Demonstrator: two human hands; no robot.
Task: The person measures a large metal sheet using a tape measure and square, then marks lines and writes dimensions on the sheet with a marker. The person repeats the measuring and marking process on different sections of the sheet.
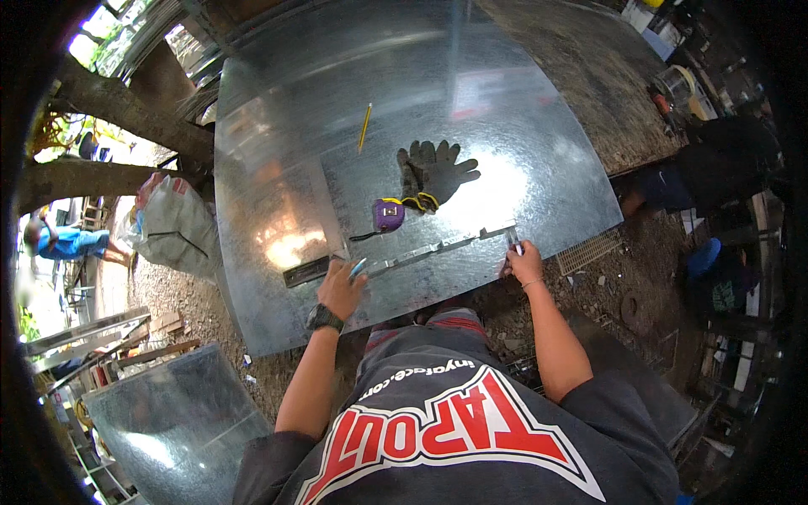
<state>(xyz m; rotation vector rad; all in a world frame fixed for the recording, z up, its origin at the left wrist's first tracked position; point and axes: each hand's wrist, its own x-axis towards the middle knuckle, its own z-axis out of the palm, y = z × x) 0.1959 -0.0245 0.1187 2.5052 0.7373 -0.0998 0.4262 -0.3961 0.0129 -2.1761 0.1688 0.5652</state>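
Surface: shiny metal sheet (278, 160); its near edge runs in front of the person, slanting away toward the near right corner.
Metal bar: long, narrow (454, 244), lying on the surface near the near edge and roughly along it, between the two hands.
Dark strip: short (305, 273), just left of the left hand, toward the near left corner; cannot tell whether it joins the bar.
Left hand: (341, 288) over the near edge side, fingers bent around a slim blue pen (358, 268); black watch (324, 317) on the wrist.
Right hand: (526, 264) by the near edge, fingers closed on a small grey tool (512, 237) at the bar's right end.
Tape measure: purple and yellow (388, 215), beyond the bar, strap trailing left.
Gloves: dark grey, yellow-trimmed (435, 172), near mid-surface, just beyond the tape measure.
Pencil: yellow (364, 128), farther toward the far edge, well apart from both hands.
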